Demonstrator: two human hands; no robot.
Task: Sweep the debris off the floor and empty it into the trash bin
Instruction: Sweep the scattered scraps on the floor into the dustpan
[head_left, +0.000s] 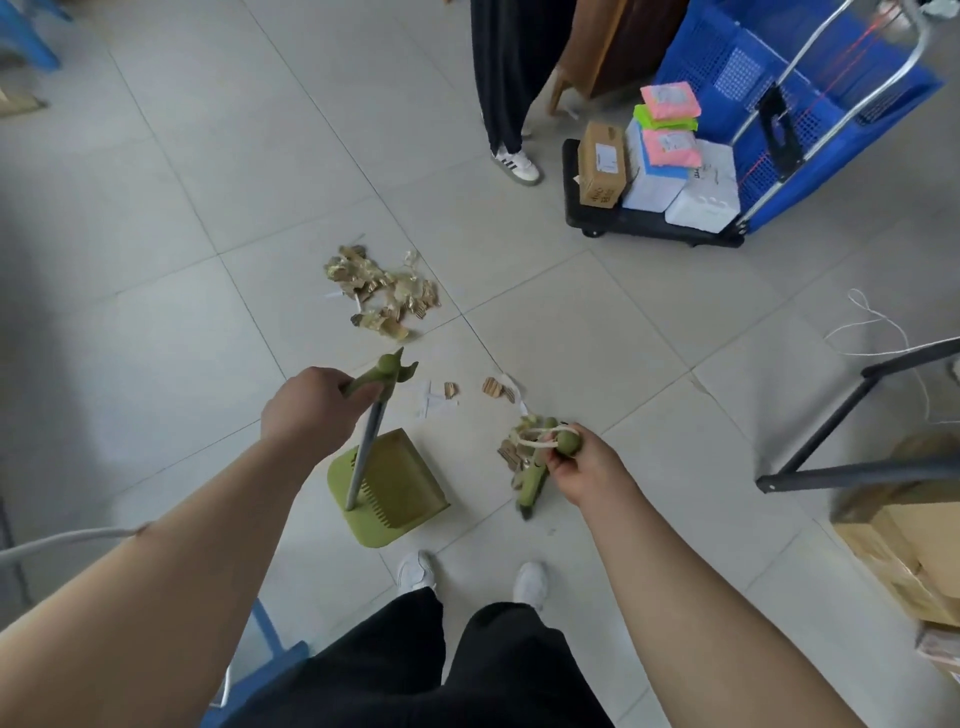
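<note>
Stands on pale tiled floor (171, 218), white shoes (415, 569) at bottom of view. Grips green handle top of dustpan (395, 483) with left hand (306, 402), fingers curled round it. Dustpan upright on floor just ahead of shoes. Clasps handle end of broom (531, 486) in right hand (582, 467). Broom head down at floor right of dustpan, touching small clump of scraps. Main debris pile (382, 293) farther out on tiles, well apart from dustpan. Few loose scraps (496, 389) between pile and broom. Upper right: black cart (649, 231) with boxes, blue crate (727, 67) behind, another person's shoe (517, 163) near.
</note>
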